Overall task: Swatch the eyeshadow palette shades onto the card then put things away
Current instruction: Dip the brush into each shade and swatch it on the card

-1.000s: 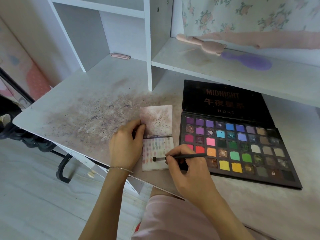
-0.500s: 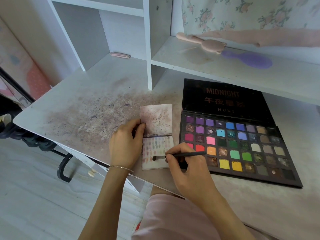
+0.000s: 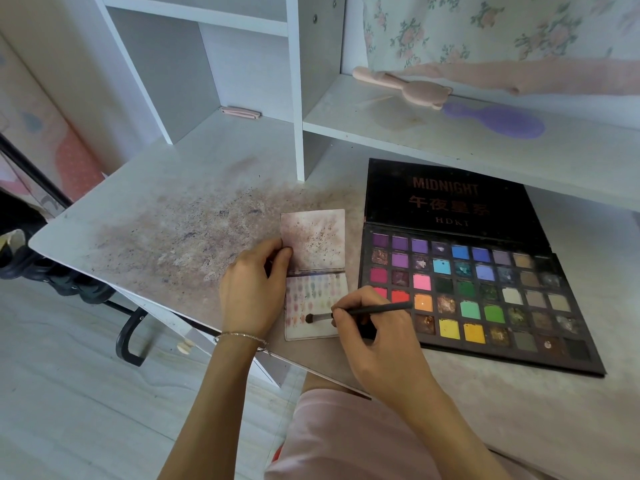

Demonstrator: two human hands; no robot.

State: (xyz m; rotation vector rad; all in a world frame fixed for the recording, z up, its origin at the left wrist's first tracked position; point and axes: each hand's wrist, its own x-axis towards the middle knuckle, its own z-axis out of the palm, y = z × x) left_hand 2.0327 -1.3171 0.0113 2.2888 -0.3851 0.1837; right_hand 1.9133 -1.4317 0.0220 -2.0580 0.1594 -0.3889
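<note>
I was in the swatching step: my right hand [image 3: 377,344] pinched the brush [image 3: 363,311] between thumb and curled fingers, its tip resting low on the card [image 3: 317,299], below the rows of pale dabs already there. My left hand [image 3: 251,292] steadied the card, fingers curled at its left edge where the flap hinges. The card lay on the desk [image 3: 156,209] just beside the open eyeshadow palette [image 3: 485,299] (many pans looked well worn). Next, I judged, the brush would need a fresh shade from a pan, then a bare spot on the card; nothing was put away yet.
</note>
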